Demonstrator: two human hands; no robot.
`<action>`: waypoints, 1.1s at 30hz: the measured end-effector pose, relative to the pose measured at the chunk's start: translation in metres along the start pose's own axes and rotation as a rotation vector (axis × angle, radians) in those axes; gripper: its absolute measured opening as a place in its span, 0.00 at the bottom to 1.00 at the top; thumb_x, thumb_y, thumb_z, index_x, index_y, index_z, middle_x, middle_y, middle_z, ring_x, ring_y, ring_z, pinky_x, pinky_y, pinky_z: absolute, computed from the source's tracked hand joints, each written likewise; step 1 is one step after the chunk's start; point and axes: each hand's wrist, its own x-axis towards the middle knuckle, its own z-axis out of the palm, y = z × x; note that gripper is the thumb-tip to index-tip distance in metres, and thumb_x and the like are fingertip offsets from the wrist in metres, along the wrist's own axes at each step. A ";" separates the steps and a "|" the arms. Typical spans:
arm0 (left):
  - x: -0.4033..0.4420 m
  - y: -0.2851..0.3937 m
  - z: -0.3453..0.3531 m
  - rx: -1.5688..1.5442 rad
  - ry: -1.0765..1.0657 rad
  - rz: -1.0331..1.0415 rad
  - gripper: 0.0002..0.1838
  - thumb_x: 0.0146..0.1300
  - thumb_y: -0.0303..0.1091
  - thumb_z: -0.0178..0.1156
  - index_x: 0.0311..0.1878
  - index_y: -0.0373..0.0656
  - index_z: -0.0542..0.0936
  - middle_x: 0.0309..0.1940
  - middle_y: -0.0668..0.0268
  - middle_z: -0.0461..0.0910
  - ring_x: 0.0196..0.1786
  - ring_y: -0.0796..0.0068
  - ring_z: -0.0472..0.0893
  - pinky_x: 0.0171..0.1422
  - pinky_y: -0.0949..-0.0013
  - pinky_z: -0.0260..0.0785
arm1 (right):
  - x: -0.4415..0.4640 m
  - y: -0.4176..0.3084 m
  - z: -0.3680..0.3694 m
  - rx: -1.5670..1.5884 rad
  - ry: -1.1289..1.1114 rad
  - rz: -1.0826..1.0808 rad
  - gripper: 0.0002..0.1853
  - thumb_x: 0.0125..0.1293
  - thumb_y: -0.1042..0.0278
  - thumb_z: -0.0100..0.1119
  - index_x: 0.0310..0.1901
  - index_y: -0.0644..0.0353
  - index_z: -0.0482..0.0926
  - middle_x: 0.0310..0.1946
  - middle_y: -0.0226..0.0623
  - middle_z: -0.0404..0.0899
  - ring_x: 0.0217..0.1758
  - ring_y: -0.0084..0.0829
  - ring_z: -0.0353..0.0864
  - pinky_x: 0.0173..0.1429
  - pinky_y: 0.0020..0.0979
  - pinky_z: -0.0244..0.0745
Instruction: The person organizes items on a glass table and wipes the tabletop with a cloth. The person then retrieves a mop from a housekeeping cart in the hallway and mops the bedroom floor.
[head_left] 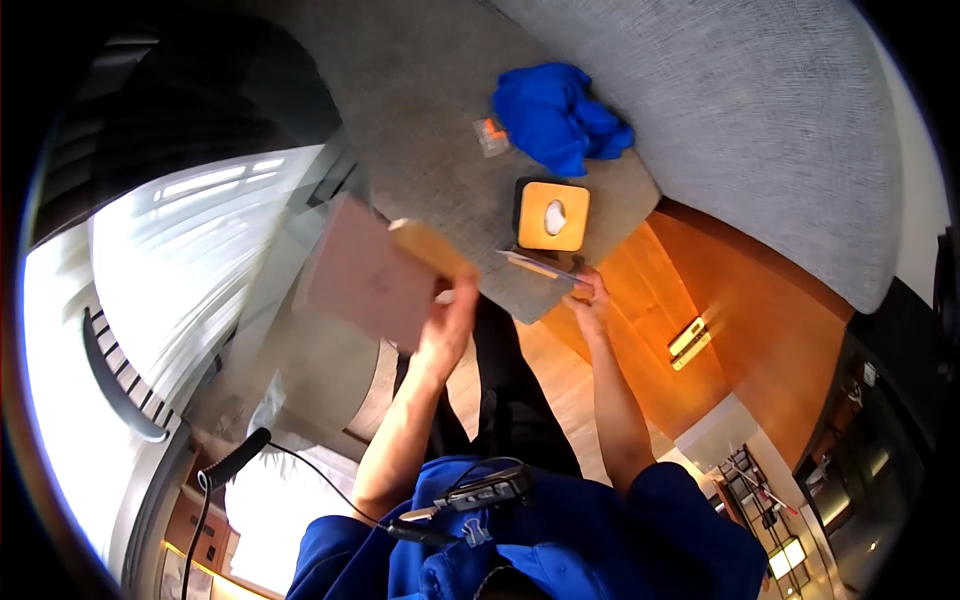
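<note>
In the head view my left hand [446, 325] is closed on a flat mauve-brown rectangular board [365, 275]. A tan, rounded bar [425, 245] lies against the board's upper edge by my fingers; blur hides its kind. On the other side, my right hand [590, 297] pinches a thin flat dark piece [535, 264], seen nearly edge-on with a tan strip along it. Just beyond that piece sits a tissue box [568, 228] with a yellow-orange top and white tissue in its opening.
A crumpled blue cloth [560, 115] lies on the grey upholstered seat [420, 130], beside a small clear packet with orange [491, 136]. The grey backrest [740, 120] rises at right. An orange-brown wooden panel [640, 340] bears a brass fitting [689, 343]. A coiled black cable [235, 460] hangs at left.
</note>
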 end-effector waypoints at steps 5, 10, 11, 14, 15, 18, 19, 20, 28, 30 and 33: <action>0.009 0.023 -0.097 -0.240 0.456 -0.114 0.10 0.63 0.35 0.57 0.34 0.36 0.74 0.20 0.65 0.74 0.21 0.77 0.74 0.26 0.74 0.66 | 0.024 0.029 0.056 0.172 -0.148 -0.100 0.40 0.37 0.87 0.70 0.57 0.65 0.65 0.53 0.39 0.68 0.55 0.32 0.71 0.55 0.33 0.73; 0.041 -0.001 -0.223 -0.460 0.790 -0.107 0.15 0.59 0.40 0.62 0.37 0.36 0.74 0.21 0.64 0.73 0.16 0.76 0.73 0.18 0.76 0.64 | 0.020 0.045 0.074 -0.134 -0.214 -0.349 0.19 0.48 0.77 0.70 0.41 0.70 0.73 0.36 0.36 0.77 0.37 0.27 0.75 0.43 0.27 0.73; 0.050 -0.002 -0.234 -0.460 0.832 -0.105 0.17 0.59 0.41 0.63 0.39 0.35 0.74 0.22 0.64 0.74 0.16 0.76 0.73 0.18 0.76 0.65 | 0.013 0.024 0.069 -0.071 -0.223 -0.318 0.18 0.49 0.77 0.69 0.41 0.71 0.74 0.36 0.36 0.77 0.37 0.28 0.75 0.44 0.28 0.72; 0.097 -0.029 -0.284 -0.516 0.885 -0.044 0.19 0.57 0.40 0.65 0.41 0.32 0.75 0.28 0.61 0.77 0.16 0.73 0.76 0.17 0.76 0.68 | -0.006 -0.017 0.060 -0.077 -0.179 -0.259 0.15 0.51 0.77 0.68 0.40 0.72 0.75 0.37 0.37 0.77 0.37 0.28 0.74 0.45 0.29 0.72; 0.112 -0.038 -0.306 -0.505 0.880 -0.023 0.19 0.57 0.39 0.65 0.40 0.31 0.75 0.28 0.60 0.77 0.17 0.71 0.76 0.17 0.74 0.70 | -0.015 -0.021 0.054 -0.053 -0.134 -0.251 0.16 0.52 0.77 0.68 0.40 0.74 0.75 0.38 0.40 0.78 0.38 0.29 0.76 0.45 0.29 0.73; 0.154 -0.030 -0.347 -0.532 0.910 -0.079 0.20 0.52 0.38 0.69 0.36 0.31 0.73 0.24 0.58 0.74 0.20 0.64 0.80 0.18 0.72 0.74 | -0.030 -0.054 0.056 -0.012 0.066 -0.347 0.17 0.52 0.75 0.69 0.40 0.75 0.76 0.39 0.42 0.79 0.39 0.31 0.78 0.46 0.31 0.74; 0.167 -0.029 -0.362 -0.557 0.933 -0.062 0.20 0.52 0.38 0.69 0.37 0.30 0.73 0.24 0.57 0.75 0.20 0.62 0.81 0.19 0.70 0.75 | -0.040 -0.080 0.059 -0.004 0.146 -0.397 0.17 0.52 0.74 0.69 0.40 0.75 0.76 0.39 0.42 0.79 0.38 0.32 0.78 0.46 0.31 0.75; 0.184 -0.028 -0.376 -0.584 0.953 -0.044 0.21 0.52 0.38 0.69 0.37 0.29 0.73 0.24 0.55 0.75 0.21 0.61 0.82 0.19 0.69 0.76 | -0.047 -0.110 0.064 -0.062 0.179 -0.418 0.18 0.52 0.73 0.69 0.41 0.74 0.76 0.39 0.42 0.80 0.38 0.33 0.79 0.44 0.31 0.76; 0.273 0.002 -0.466 -0.778 0.905 -0.126 0.33 0.50 0.26 0.68 0.47 0.30 0.52 0.31 0.44 0.75 0.20 0.60 0.80 0.18 0.65 0.77 | -0.101 -0.337 0.236 -0.133 -0.028 -0.669 0.13 0.52 0.74 0.68 0.37 0.73 0.79 0.35 0.39 0.82 0.35 0.27 0.80 0.42 0.27 0.74; 0.281 0.002 -0.478 -0.830 0.858 -0.102 0.29 0.51 0.24 0.66 0.44 0.33 0.53 0.32 0.46 0.75 0.20 0.62 0.80 0.20 0.66 0.78 | -0.076 -0.348 0.297 -0.452 -0.057 -0.877 0.18 0.51 0.63 0.71 0.23 0.71 0.77 0.20 0.40 0.80 0.20 0.22 0.72 0.28 0.31 0.68; 0.288 0.004 -0.496 -0.875 0.863 -0.067 0.28 0.52 0.22 0.65 0.44 0.33 0.54 0.33 0.47 0.74 0.21 0.64 0.81 0.21 0.69 0.78 | -0.089 -0.407 0.426 -0.603 -0.306 -0.958 0.15 0.49 0.64 0.71 0.28 0.68 0.79 0.26 0.44 0.81 0.27 0.37 0.80 0.34 0.34 0.71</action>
